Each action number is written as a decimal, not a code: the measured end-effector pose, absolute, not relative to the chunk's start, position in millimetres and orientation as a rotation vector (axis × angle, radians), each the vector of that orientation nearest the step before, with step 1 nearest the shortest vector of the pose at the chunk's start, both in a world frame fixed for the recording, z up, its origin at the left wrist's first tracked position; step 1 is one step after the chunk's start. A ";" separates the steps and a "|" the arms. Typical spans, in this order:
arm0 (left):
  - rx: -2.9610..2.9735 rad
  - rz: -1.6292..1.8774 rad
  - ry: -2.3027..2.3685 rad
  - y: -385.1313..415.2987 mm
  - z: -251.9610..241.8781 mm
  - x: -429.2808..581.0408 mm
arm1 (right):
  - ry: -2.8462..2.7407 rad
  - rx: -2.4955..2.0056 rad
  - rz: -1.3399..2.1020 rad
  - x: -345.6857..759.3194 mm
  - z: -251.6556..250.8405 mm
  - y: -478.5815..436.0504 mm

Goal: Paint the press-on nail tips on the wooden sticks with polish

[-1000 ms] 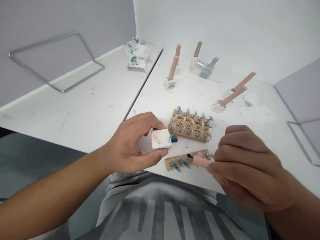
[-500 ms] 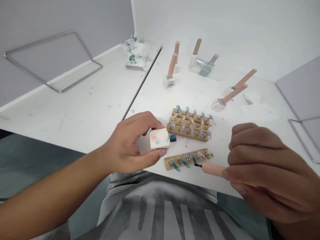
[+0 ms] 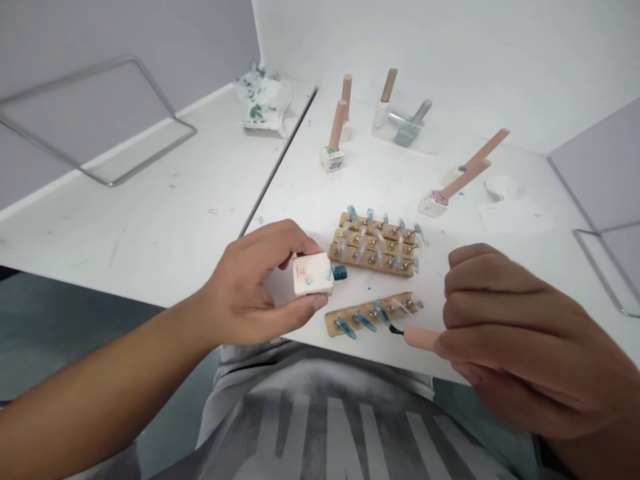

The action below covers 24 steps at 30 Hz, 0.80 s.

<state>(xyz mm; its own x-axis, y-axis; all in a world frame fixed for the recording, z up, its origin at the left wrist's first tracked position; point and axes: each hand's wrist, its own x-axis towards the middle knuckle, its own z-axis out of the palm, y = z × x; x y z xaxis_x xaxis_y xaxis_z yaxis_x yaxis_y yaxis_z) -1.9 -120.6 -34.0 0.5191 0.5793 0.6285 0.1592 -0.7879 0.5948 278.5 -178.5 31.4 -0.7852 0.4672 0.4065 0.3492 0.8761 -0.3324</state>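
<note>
My left hand (image 3: 265, 283) is closed around a white nail polish bottle (image 3: 313, 275), tipped on its side with its teal-smeared neck pointing right. Between the fingers of my right hand (image 3: 515, 333) is a nail polish brush (image 3: 420, 337) with a peach handle. Its dark bristles touch or nearly touch the tip of the middle false nail (image 3: 383, 312) on the near wooden stand (image 3: 334, 327). Two nails to the left on that stand are teal; those to the right look clear. Behind it, more wooden stands (image 3: 370, 261) lie together, bearing teal and clear nails.
Capped polish bottles stand at the back (image 3: 332, 159) and lean at right (image 3: 434, 203). A clear plastic tray (image 3: 425, 143) holds two more bottles. Stained crumpled tissue (image 3: 267, 107) lies back left, white tissue (image 3: 515, 213) at right. Metal wire frames (image 3: 113, 182) flank the table.
The brush has moved slightly left, its bristles now at the middle nail's tip. The whole view has shifted a little; the left hand still holds the bottle.
</note>
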 end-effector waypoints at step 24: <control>2.239 1.159 0.567 -120.6 -35.9 -3.7 | -2.484 -0.666 0.166 275.8 33.4 -180.7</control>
